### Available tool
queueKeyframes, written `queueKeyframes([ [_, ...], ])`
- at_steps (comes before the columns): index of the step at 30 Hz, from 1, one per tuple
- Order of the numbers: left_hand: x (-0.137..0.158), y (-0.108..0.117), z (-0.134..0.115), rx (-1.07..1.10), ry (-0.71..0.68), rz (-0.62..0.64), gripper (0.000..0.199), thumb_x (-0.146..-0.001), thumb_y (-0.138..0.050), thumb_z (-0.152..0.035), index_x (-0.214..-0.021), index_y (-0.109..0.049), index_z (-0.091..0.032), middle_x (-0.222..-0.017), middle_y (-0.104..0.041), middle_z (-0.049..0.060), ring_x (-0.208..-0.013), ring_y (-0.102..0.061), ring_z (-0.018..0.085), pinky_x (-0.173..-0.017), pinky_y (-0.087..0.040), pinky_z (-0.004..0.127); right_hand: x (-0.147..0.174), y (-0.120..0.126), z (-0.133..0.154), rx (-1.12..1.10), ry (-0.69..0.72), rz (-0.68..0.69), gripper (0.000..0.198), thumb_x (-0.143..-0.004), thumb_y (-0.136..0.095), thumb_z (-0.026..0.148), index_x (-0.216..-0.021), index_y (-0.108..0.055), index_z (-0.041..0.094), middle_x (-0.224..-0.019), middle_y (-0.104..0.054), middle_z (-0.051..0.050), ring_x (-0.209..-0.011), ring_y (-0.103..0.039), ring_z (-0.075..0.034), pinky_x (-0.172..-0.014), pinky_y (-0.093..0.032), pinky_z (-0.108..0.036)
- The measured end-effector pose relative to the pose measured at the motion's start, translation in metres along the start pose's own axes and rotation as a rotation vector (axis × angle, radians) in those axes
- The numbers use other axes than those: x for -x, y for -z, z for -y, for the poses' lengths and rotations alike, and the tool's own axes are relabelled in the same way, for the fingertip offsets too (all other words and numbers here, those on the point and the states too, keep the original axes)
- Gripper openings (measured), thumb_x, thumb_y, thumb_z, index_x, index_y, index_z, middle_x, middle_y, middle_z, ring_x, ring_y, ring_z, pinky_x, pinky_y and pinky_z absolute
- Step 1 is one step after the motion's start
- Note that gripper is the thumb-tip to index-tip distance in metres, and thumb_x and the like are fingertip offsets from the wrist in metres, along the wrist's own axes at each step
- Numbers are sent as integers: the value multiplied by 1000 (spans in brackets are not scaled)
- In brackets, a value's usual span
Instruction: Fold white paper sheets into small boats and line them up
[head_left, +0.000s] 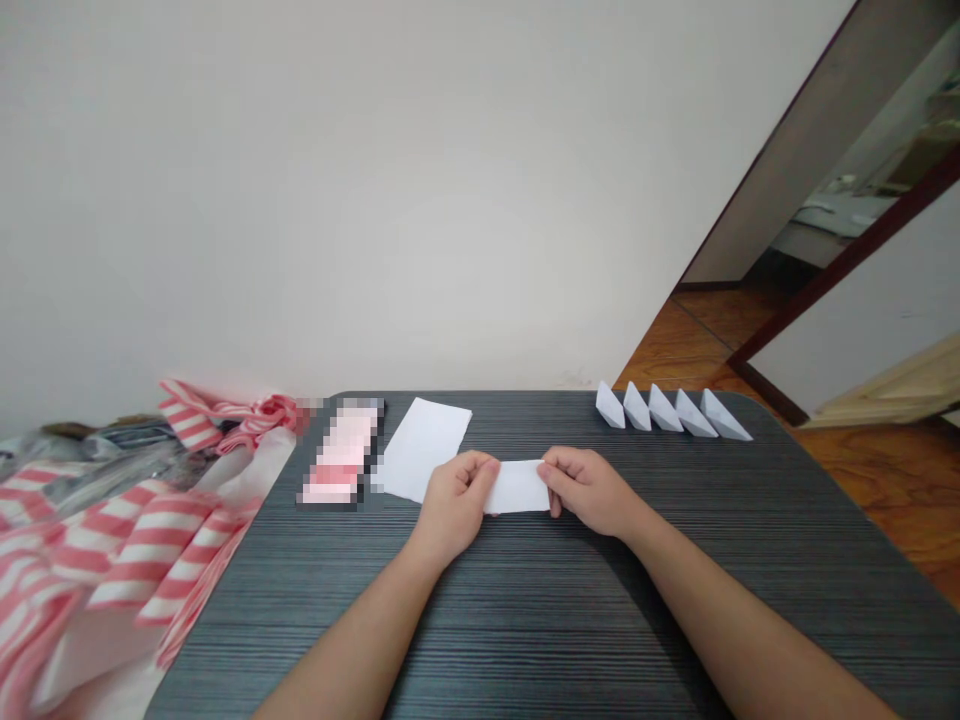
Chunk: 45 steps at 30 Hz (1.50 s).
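Note:
A small white rectangle of folded paper (517,487) is stretched between my two hands, above the middle of the dark table. My left hand (456,500) pinches its left end, thumb on top and fingers underneath. At the other end, my right hand (589,488) grips the right edge between thumb and fingers. Left of my left hand lie white paper sheets (426,445), flat on the table. Several folded white paper boats (664,408) stand in a row near the far right edge.
The dark wood-grain table (480,620) meets a pale wall (450,200) behind. A blurred-out flat item (341,455) lies on its left side. Red-and-white striped cloth (142,540) is heaped beyond the left edge. Wooden floor (900,470) shows on the right.

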<state>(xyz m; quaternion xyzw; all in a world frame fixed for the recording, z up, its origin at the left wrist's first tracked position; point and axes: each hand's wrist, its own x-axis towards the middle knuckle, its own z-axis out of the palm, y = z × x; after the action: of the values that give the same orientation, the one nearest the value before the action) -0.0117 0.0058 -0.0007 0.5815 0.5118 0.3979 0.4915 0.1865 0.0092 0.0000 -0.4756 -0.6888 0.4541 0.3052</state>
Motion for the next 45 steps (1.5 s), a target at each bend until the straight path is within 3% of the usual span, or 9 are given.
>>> queueKeyframes([
  [11,0,1,1,-73,-42,18,28,-83,-48,-39,-73,-59,-15,-62,-54,-1,-58,-47,11,-51,-35,20,-1,0,-1,-83,-10,-4,28,-91,-43,33,-69,-52,17,-50,-56,3,-45,-53,-10,-49,-39,-21],
  [22,-1,-1,-4,34,3,16,26,-83,-50,-38,-77,-58,-14,-63,-53,-1,-54,-47,9,-46,-36,18,0,-1,-5,-79,4,7,18,-89,-47,28,-78,-56,17,-54,-58,2,-50,-53,-10,-52,-40,-21],
  [27,-1,-3,-4,230,43,118,27,-84,-50,-38,-98,-52,-16,-58,-55,-3,-49,-53,11,-45,-40,20,0,-4,-8,-152,-56,-28,20,-89,-46,30,-76,-51,17,-53,-61,1,-42,-46,-8,-42,-32,-19],
  [30,-1,-5,-3,287,19,170,23,-83,-52,-37,-93,-50,-15,-62,-59,-1,-50,-55,11,-46,-43,21,0,-5,-9,-213,-89,26,20,-89,-46,31,-76,-50,17,-55,-62,0,-39,-43,-7,-39,-30,-19],
  [33,-1,-5,-1,317,21,168,23,-85,-50,-37,-89,-49,-15,-58,-58,-1,-48,-55,11,-44,-40,20,1,-5,-8,-270,-37,52,15,-89,-46,30,-91,-53,18,-59,-61,0,-42,-45,-8,-40,-33,-19],
  [37,-4,-4,2,361,45,128,25,-85,-49,-38,-94,-50,-14,-60,-58,-1,-46,-54,10,-41,-37,18,1,-6,-7,-351,63,50,27,-86,-51,25,-113,-48,21,-71,-59,-1,-56,-53,-11,-45,-39,-21],
  [45,-4,-3,3,339,46,146,27,-85,-49,-39,-93,-52,-13,-59,-59,0,-46,-54,10,-41,-36,18,1,-6,-11,-293,36,65,14,-81,-55,18,-95,-57,18,-70,-56,1,-55,-47,-9,-49,-37,-21],
])
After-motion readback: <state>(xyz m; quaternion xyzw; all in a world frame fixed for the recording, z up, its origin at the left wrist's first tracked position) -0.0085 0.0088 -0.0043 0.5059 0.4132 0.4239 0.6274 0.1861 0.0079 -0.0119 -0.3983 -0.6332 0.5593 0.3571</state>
